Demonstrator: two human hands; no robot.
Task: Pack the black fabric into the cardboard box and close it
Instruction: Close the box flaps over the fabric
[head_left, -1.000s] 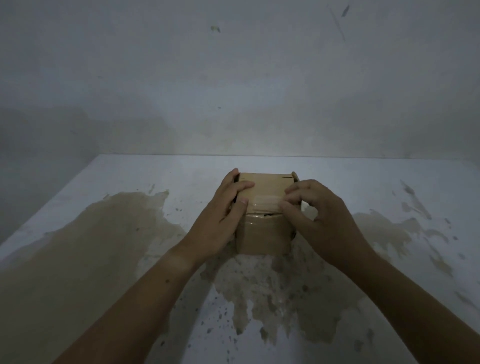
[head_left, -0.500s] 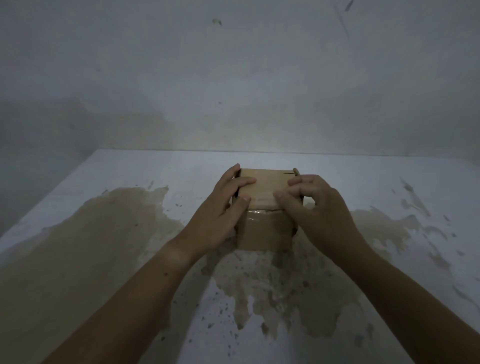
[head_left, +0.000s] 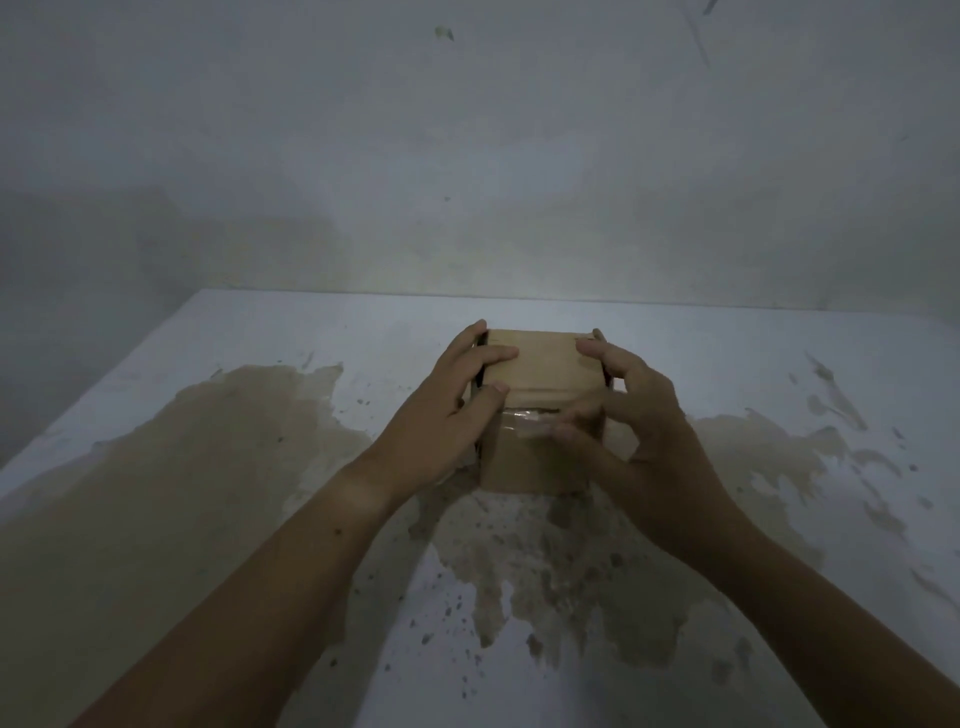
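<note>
— Where's the cardboard box (head_left: 540, 374) now?

— Mid-tabletop (head_left: 260, 338), nearer the far edge, flaps down. The black fabric isn't visible; I'd guess it's inside.

— And the hands?

— The left hand (head_left: 457, 400) clamps the left side, fingers spread over the lid. The right hand (head_left: 639, 415) is blurred; its fingertips seem to press the shiny tape (head_left: 524, 418) along the front edge.

— Advice?

— Keep the lid pinned flat and rub the tape down evenly, so no flap springs up.

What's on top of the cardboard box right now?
Both hands rest on the cardboard box: the left hand on its left edge, the right hand on its right. Shiny clear tape crosses the front edge. The lid is shut, so whatever is inside is hidden.
</note>
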